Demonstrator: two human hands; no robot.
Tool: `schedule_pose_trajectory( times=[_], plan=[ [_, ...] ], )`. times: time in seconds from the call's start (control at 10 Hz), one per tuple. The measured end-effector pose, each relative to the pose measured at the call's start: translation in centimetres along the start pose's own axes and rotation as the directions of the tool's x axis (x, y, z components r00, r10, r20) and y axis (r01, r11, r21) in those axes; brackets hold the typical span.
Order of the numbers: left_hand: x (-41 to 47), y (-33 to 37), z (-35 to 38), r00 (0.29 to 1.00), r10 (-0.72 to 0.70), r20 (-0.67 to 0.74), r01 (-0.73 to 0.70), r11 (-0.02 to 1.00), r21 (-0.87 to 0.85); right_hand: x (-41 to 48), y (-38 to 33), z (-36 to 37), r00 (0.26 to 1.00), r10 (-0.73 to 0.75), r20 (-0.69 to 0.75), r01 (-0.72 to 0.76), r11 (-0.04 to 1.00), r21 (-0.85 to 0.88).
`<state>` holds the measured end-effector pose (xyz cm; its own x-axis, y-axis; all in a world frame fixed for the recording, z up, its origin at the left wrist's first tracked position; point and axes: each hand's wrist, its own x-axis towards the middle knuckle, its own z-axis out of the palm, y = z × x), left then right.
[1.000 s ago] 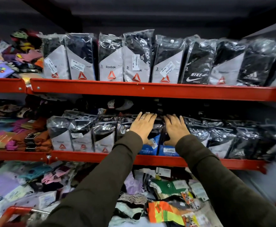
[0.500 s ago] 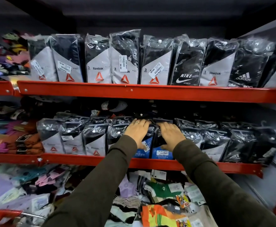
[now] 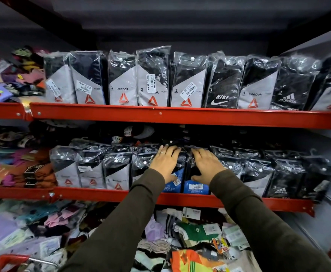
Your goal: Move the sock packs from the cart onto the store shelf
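Blue-labelled sock packs (image 3: 195,188) are going upright onto the middle shelf (image 3: 180,198), your left hand (image 3: 165,165) and right hand (image 3: 206,166) pressing them flat-fingered, not gripping, row nearly filling.

A single head-worn wide-angle view faces straight into the red metal store shelves (image 3: 180,116), tilted slightly down and set close. The upper shelf edge crosses the middle of the frame, bowed by the lens; the lower red shelf edge (image 3: 121,195) runs below it. Both olive-sleeved arms enter from the bottom edge toward the centre. The red cart handle (image 3: 9,261) shows at the lower left corner.
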<state>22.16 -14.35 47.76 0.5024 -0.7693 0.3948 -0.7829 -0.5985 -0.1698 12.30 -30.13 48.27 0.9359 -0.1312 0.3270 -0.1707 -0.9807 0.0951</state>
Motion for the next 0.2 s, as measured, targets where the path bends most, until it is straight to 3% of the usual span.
schedule_pose_trajectory(
  times=[0.1,0.2],
  plan=[
    [-1.3,-0.1,-0.7,0.993,-0.029,-0.117,0.019,0.996,-0.084,-0.7,-0.7,-1.1,0.987,-0.018,-0.16,0.025,0.999,0.038],
    [-2.1,-0.4,-2.5,0.923,-0.086,-0.376,0.008,0.978,-0.206,-1.2,-1.5,-3.5,0.901,0.015,-0.434,0.023,0.996,0.082]
  ],
)
